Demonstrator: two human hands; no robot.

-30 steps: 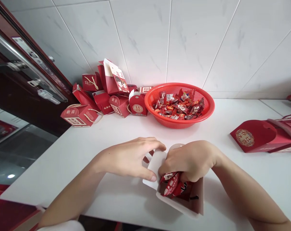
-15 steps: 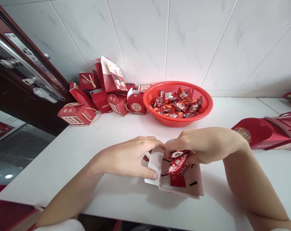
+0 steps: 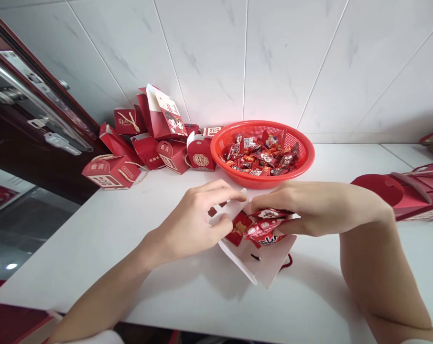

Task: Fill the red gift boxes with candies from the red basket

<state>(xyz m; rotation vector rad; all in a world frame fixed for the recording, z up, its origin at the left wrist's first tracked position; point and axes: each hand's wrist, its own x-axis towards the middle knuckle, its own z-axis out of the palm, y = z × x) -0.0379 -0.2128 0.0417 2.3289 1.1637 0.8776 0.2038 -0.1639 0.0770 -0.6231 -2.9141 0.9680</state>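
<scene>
In front of me on the white table is an opened gift box, its white inside facing up and a dark red cord at its right side. My left hand grips the box by its raised white flap, thumb on the near side and fingers beyond. Over the box opening, my right hand holds several red-wrapped candies, bunched under its bent fingers. A flat red packet with gold print lies inside the box, left of the candies. The right fingertips are partly hidden.
A red plastic basket of wrapped candies stands behind the box. Several red gift boxes cluster at the back left, by a dark door with keys. More red boxes stand at the right. A tiled wall closes off the back.
The box has turned and tilted, its flap rising with my left hand. My right hand has shifted slightly right with the candies, and the gold-printed packet now shows inside.
</scene>
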